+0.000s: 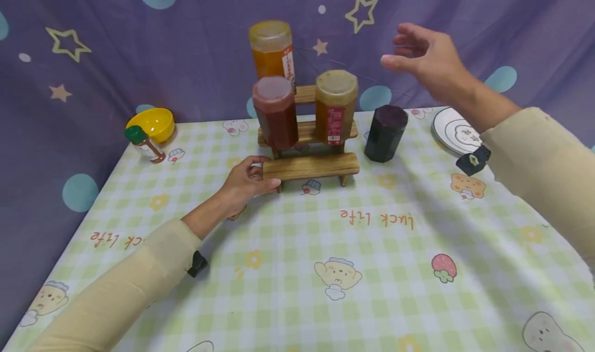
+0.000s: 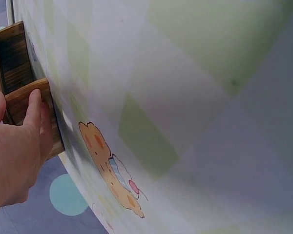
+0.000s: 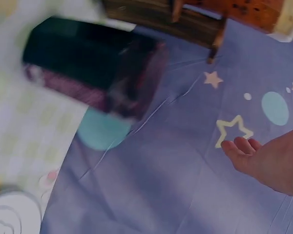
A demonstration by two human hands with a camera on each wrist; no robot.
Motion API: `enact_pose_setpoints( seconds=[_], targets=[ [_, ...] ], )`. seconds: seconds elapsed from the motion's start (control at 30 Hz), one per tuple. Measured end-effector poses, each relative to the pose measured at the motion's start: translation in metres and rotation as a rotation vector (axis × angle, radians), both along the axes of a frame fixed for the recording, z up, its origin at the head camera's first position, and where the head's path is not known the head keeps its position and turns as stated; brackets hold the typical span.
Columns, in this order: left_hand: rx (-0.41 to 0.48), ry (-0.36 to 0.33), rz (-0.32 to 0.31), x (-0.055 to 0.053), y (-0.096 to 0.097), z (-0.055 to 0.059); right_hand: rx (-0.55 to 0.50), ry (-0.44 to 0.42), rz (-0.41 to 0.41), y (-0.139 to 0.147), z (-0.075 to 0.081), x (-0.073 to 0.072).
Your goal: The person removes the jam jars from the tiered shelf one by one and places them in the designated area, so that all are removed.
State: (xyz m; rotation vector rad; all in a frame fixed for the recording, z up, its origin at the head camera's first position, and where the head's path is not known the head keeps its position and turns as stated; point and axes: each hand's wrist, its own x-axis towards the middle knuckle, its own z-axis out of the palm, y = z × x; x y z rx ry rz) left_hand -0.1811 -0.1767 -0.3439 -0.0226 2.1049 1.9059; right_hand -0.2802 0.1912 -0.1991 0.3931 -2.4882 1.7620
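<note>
Sleeved left hand [image 1: 244, 182] grips the wooden rack's [image 1: 310, 166] lowest step; three jars sit shelved; right hand [image 1: 427, 58] hovers, fingers spread, above the dark jar [image 1: 386, 133] standing beside the rack, seemingly unshelved.

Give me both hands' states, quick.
Left hand: grips the end of the wooden rack's bottom step.
Right hand: open, raised in the air, holding nothing.

Dark jar [image 3: 93, 68] blurred, right wrist view
</note>
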Motion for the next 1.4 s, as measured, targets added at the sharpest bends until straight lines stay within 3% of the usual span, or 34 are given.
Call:
enact_pose_setpoints(
  seconds=[0.27, 0.6, 0.87, 1.17, 1.4],
  targets=[
    [-0.014, -0.014, -0.004, 0.000, 0.000, 0.003, -0.097, -0.021, 0.096, -0.030, 0.025, -0.007],
    [0.003, -0.025, 0.000, 0.001, 0.004, 0.001, 0.081, -0.026, 0.189, -0.067, 0.049, -0.012],
    [-0.034, -0.026, -0.008, 0.001, 0.005, 0.002, 0.201, -0.014, 0.269, -0.098, 0.059, -0.016],
    [-0.041, -0.016, -0.011, 0.002, 0.006, 0.001, 0.266, -0.034, 0.267, -0.123, 0.068, -0.025],
    [-0.036, -0.004, -0.012, 0.002, 0.006, 0.001, 0.364, -0.027, 0.281, -0.135, 0.063, -0.030]
  ],
)
